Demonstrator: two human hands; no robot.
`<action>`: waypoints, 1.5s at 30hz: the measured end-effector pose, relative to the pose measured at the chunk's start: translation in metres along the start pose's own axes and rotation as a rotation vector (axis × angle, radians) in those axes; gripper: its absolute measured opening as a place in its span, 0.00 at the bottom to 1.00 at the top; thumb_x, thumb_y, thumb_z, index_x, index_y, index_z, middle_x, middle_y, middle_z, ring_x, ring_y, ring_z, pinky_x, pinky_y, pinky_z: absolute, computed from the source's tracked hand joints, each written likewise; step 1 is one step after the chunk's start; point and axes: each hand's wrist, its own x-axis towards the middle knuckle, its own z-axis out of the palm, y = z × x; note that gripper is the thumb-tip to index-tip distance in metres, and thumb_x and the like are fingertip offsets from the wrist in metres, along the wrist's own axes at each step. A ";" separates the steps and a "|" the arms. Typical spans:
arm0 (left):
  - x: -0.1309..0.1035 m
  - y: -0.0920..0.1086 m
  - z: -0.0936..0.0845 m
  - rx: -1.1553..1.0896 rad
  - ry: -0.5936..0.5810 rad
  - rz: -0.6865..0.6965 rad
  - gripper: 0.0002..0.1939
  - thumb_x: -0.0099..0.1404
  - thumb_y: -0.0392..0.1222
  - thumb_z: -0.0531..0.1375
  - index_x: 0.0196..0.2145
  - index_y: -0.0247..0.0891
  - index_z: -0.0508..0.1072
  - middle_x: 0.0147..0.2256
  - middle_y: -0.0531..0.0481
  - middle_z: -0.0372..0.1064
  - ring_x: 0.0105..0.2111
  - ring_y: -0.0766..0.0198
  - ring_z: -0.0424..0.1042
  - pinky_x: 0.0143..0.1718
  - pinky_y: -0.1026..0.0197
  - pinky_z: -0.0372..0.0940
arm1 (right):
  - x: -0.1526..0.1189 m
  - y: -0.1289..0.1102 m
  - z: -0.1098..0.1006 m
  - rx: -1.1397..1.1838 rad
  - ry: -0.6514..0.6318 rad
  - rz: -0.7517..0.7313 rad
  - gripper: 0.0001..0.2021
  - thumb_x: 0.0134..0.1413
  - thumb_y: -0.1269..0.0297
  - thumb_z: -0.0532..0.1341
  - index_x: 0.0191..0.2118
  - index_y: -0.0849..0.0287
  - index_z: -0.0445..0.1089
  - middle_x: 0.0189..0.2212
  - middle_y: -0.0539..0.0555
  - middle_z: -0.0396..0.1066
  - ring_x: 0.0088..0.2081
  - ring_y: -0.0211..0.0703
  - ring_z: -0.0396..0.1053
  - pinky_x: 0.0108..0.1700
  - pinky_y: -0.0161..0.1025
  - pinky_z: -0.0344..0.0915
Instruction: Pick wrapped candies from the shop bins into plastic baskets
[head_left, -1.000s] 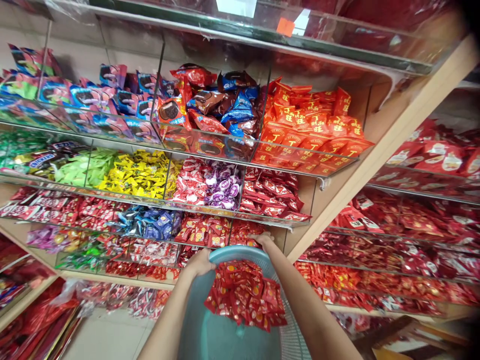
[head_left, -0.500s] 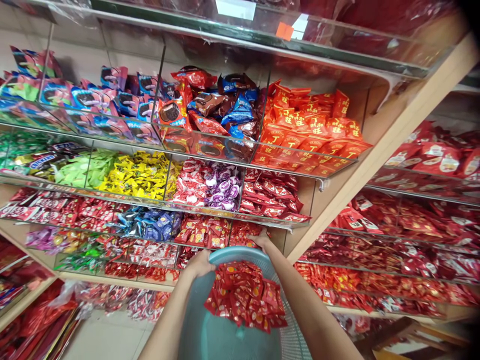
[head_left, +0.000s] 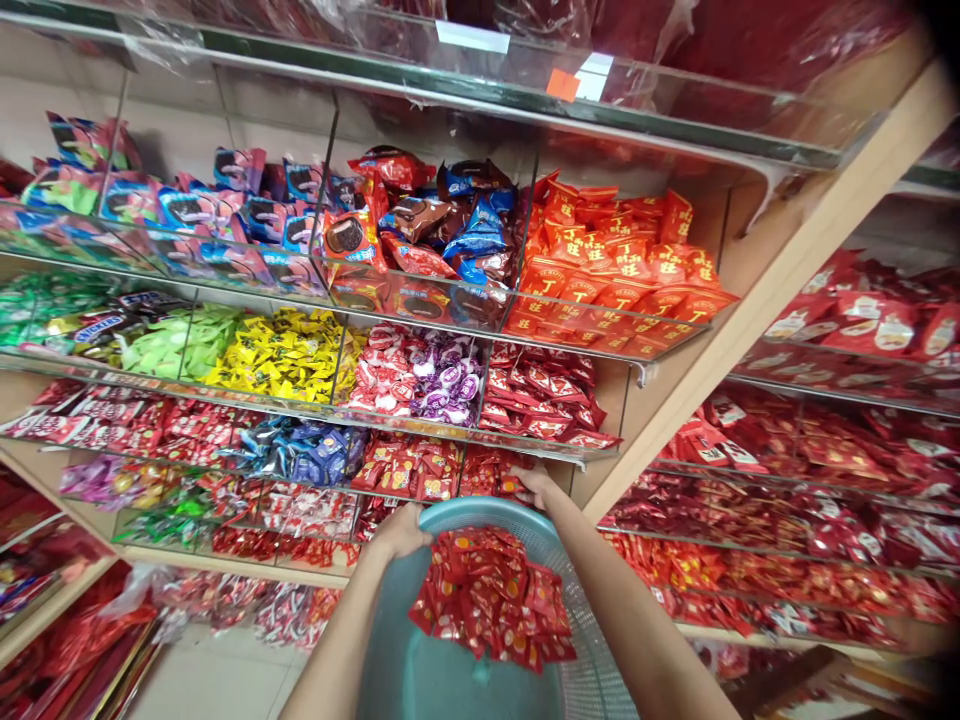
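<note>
A teal plastic basket [head_left: 480,695] with perforated sides is tilted towards me below the lower shelves. Inside it lies a heap of small red candy packets [head_left: 491,600] with orange and white marks. My left hand [head_left: 403,532] is closed over the basket's far left rim. Just beyond the far right rim, my right hand [head_left: 534,486] reaches into a shelf compartment of red candy packets [head_left: 484,472]. Its fingers are apart and point left over those packets; the fingertips are partly lost among them, and I see no packet lifted.
Clear dividers [head_left: 327,190] and glass shelf fronts [head_left: 420,425] separate the sweets. Orange packets [head_left: 619,260] and yellow candies [head_left: 285,355] fill higher compartments. A slanting wooden upright [head_left: 720,370] stands right of my right arm. Dark wooden furniture [head_left: 817,685] shows at lower right.
The shelves sit slightly lower in view as the camera tilts. My right hand has shifted a little to the right and down at the compartment; my left hand keeps its hold on the rim.
</note>
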 end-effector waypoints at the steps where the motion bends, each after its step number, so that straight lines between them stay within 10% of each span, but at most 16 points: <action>1: 0.000 0.000 0.000 -0.003 -0.001 0.000 0.11 0.46 0.40 0.58 0.30 0.38 0.72 0.23 0.55 0.68 0.23 0.69 0.65 0.22 0.70 0.51 | 0.000 -0.001 -0.004 0.033 -0.027 0.015 0.17 0.43 0.62 0.62 0.40 0.62 0.61 0.34 0.58 0.72 0.30 0.39 0.72 0.30 0.37 0.69; 6: 0.000 0.003 -0.003 -0.010 -0.015 -0.015 0.12 0.45 0.42 0.58 0.30 0.38 0.72 0.23 0.55 0.67 0.24 0.69 0.65 0.22 0.70 0.52 | -0.006 -0.006 -0.021 0.133 -0.096 0.041 0.10 0.46 0.66 0.60 0.36 0.62 0.64 0.32 0.56 0.72 0.27 0.37 0.71 0.30 0.33 0.69; 16: 0.003 -0.002 0.000 -0.032 -0.032 0.007 0.10 0.45 0.41 0.57 0.28 0.38 0.72 0.22 0.55 0.66 0.23 0.68 0.65 0.23 0.70 0.54 | -0.073 -0.008 -0.040 0.277 -0.030 -0.284 0.27 0.41 0.63 0.62 0.51 0.58 0.57 0.43 0.54 0.70 0.40 0.43 0.70 0.37 0.34 0.69; 25: 0.002 0.000 -0.001 -0.021 -0.025 0.007 0.09 0.45 0.41 0.57 0.27 0.37 0.72 0.22 0.55 0.66 0.23 0.68 0.65 0.22 0.70 0.53 | -0.151 0.063 -0.064 0.259 0.012 -0.239 0.41 0.39 0.55 0.63 0.59 0.55 0.44 0.39 0.53 0.71 0.38 0.44 0.71 0.41 0.40 0.68; 37: 0.001 0.003 -0.003 -0.042 -0.026 -0.042 0.09 0.45 0.41 0.58 0.27 0.37 0.71 0.22 0.55 0.67 0.24 0.67 0.66 0.24 0.70 0.54 | -0.137 0.103 -0.052 -0.153 0.349 -0.526 0.32 0.43 0.55 0.59 0.56 0.60 0.54 0.52 0.59 0.61 0.54 0.51 0.57 0.55 0.48 0.55; 45: 0.002 0.002 -0.002 -0.064 -0.019 -0.050 0.09 0.44 0.41 0.59 0.27 0.37 0.72 0.22 0.56 0.67 0.25 0.67 0.66 0.25 0.70 0.55 | -0.138 0.109 -0.051 -0.144 0.348 -0.503 0.33 0.44 0.56 0.59 0.56 0.60 0.53 0.52 0.59 0.62 0.54 0.51 0.58 0.54 0.47 0.57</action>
